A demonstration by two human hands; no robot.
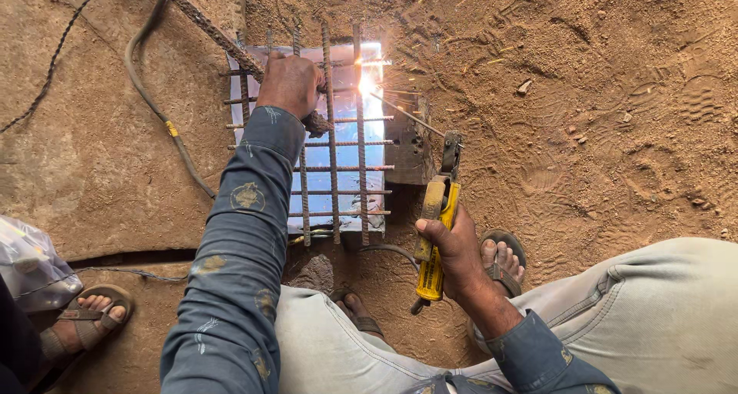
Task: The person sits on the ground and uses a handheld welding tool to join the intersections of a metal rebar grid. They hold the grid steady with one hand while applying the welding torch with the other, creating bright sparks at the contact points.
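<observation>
Arc [367, 83] at grid's [332, 171] 1 o'clock. Right hand [455, 249] clamped on yellow holder [435, 232]; left hand [290, 83] gripping bar [211, 29] at 11. Judgement: steady rod [407, 114], brace bar firmly.

Bare dirt [600, 102] right of the rebar grid [330, 140] lies open; cable [165, 121] crosses left.

Weld glare [367, 83] hides rod tip; plastic bag [31, 263] cut by left edge; bystander foot [84, 321] partly cropped

Soft daylight, sharp focus; welding arc [367, 83] glares white.
</observation>
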